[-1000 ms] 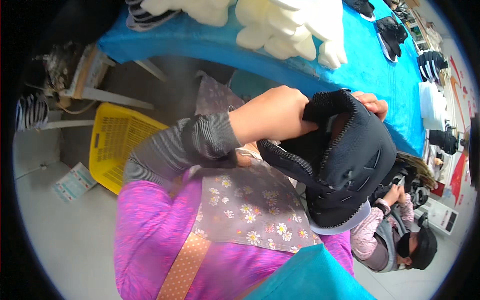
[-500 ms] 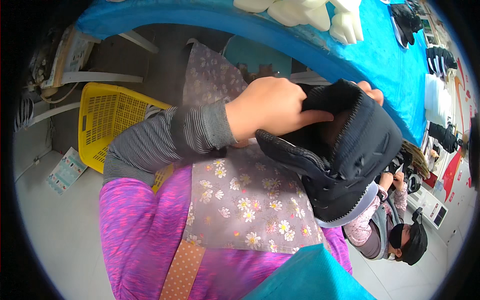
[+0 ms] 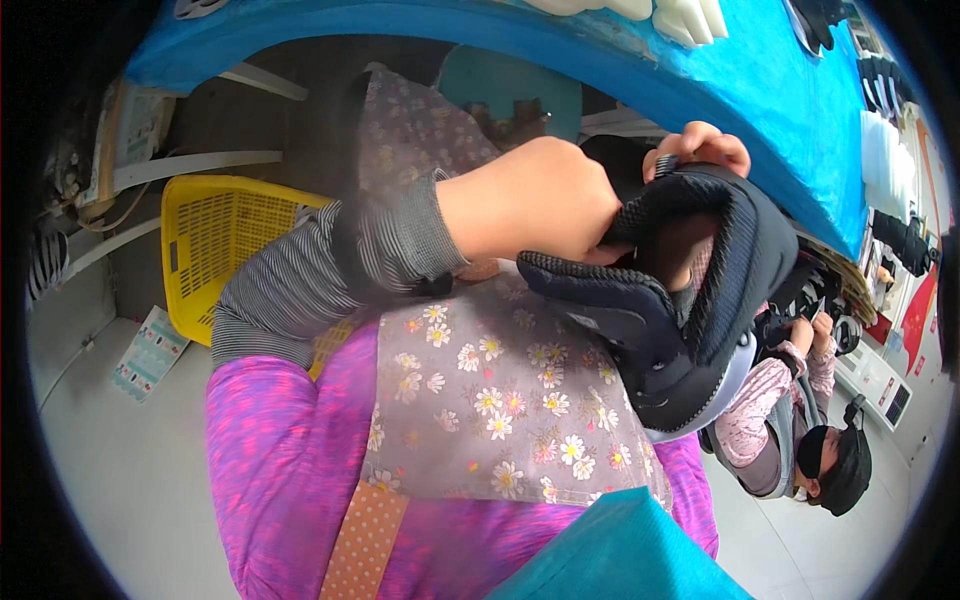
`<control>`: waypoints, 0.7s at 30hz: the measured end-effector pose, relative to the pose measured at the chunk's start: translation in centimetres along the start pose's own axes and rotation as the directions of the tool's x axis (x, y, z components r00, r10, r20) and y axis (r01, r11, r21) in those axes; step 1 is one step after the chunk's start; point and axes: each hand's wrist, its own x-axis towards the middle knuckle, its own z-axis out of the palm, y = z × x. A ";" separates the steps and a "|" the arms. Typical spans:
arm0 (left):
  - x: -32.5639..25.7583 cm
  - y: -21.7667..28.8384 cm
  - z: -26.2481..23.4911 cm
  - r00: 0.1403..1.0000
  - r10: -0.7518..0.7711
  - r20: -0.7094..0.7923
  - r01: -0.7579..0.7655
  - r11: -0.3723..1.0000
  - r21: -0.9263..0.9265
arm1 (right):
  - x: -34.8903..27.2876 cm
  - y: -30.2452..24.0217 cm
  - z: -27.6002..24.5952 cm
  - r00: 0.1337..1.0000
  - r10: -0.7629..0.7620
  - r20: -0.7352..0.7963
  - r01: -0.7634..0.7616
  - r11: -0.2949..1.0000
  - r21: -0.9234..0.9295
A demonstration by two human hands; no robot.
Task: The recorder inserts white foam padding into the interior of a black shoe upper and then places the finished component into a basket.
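Note:
Over my lap, in front of the flowered apron, is a black shoe with a pale sole, its opening facing up and toward me. My left hand, in a grey striped sleeve, is closed at the near left edge of that opening; its fingertips are hidden. At the shoe's far edge my right hand shows bent fingers gripping the collar beside a small striped tab. The rest of that hand is behind the shoe. Some skin shows inside the opening; which part it is I cannot tell.
A blue-covered table curves across the far side, with white foam-like pieces on it. A yellow basket stands on the floor at left. At right another person in a black cap works with their hands.
My left thumb, stretched across the opening before, is now tucked toward the shoe's edge. More of my right fingers show above the collar, and the shoe has turned slightly.

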 end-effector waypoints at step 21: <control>0.0 2.4 0.3 0.984 -0.154 -0.095 0.163 0.982 0.097 | -0.4 -2.5 2.1 0.920 -0.252 -0.301 -0.010 0.753 -0.658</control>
